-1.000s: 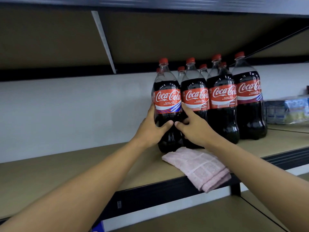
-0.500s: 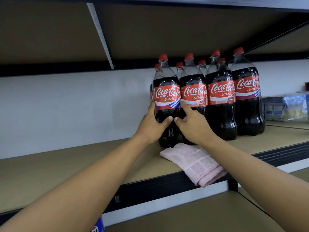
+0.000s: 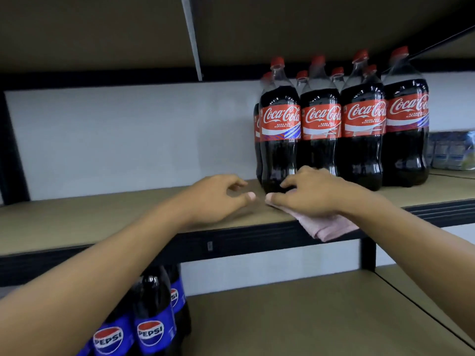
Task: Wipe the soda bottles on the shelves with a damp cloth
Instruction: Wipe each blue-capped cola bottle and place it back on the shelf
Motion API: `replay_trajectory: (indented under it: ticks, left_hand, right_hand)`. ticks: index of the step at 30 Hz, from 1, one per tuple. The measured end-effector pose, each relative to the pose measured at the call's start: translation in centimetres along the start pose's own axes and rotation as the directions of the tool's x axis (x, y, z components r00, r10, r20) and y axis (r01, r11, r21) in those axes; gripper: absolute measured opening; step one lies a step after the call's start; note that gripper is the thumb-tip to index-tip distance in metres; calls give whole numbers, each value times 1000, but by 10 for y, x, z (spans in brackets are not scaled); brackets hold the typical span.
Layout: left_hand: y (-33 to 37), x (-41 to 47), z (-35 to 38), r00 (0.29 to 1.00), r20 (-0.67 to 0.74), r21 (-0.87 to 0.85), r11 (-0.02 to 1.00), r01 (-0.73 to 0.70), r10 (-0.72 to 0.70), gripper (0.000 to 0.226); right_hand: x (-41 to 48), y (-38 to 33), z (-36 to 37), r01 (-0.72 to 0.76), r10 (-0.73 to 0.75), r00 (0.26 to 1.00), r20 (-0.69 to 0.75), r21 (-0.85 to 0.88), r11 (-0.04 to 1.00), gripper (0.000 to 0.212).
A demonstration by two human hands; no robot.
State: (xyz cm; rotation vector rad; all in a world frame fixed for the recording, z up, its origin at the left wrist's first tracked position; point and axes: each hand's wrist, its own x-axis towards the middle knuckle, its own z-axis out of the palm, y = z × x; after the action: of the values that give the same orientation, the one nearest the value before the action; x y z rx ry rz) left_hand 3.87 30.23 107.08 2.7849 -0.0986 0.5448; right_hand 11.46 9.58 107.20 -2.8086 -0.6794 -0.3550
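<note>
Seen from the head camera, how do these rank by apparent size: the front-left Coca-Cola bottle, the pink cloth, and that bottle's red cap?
1. Dark plastic Coca-Cola bottle with red label.
2. Folded pink cloth, partly hidden under the right hand, so its full size is unsure.
3. Round red plastic cap.

A shop or its stockroom. Rows of Coca-Cola bottles (image 3: 320, 124) stand on a metal-framed shelf (image 3: 102, 217). Pepsi bottles (image 3: 151, 322) stand below that shelf.
</note>
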Motion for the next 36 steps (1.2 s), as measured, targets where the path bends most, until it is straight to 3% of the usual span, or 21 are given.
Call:
replay_trajectory:
  ticks: [2, 4, 6, 11, 14, 18, 21, 23, 25, 29, 32, 36]
  left_hand:
    - [-2, -16, -4, 996, 89, 37, 999, 27, -30, 54]
    - [-5, -28, -3, 987, 153, 70, 997, 42, -52, 53]
    - [-6, -37, 0, 989, 131, 85, 995, 52, -63, 49]
    - [-4, -50, 7, 999, -11, 119, 991, 52, -51, 51]
    - [2, -66, 13, 987, -155, 127, 992, -16, 36, 46]
    - [3, -107, 35, 837, -468, 99, 958, -269, 284, 31]
    - [-11, -139, 67, 782, -536, 103, 945, -311, 316, 21]
    - [-27, -158, 98, 813, -502, 105, 954, -282, 295, 20]
    - [-47, -174, 134, 875, -425, 99, 973, -211, 233, 22]
    - [-85, -191, 205, 973, -232, 53, 998, 19, -6, 32]
    - [-110, -191, 255, 972, -124, 54, 977, 207, -199, 41]
    - [-124, -190, 296, 888, 37, 121, 884, 451, -458, 54]
  right_hand:
    - [-2, 0, 2, 20, -21, 998, 56, 10, 1000, 75]
    - [-6, 1, 3, 79, -82, 992, 95, 28, 996, 60]
    - [-9, 1, 5, 113, -118, 990, 81, 61, 992, 50]
    - [-21, 1, 15, 203, -176, 972, -155, 182, 962, 44]
    - [-42, -6, 23, 366, -288, 889, -357, 174, 914, 36]
    - [-90, -19, 50, 540, -386, 766, -514, 189, 820, 35]
    - [-124, -17, 89, 613, -394, 716, -576, 249, 750, 35]
    - [-136, -10, 127, 599, -408, 758, -508, 297, 744, 40]
    - [-138, -2, 170, 524, -416, 839, -352, 315, 791, 49]
    - [-114, 18, 262, 359, -344, 933, -104, 241, 902, 47]
    - [-93, 27, 318, 256, -265, 964, 25, 184, 949, 40]
    - [-81, 32, 376, 181, -201, 951, 234, 102, 978, 46]
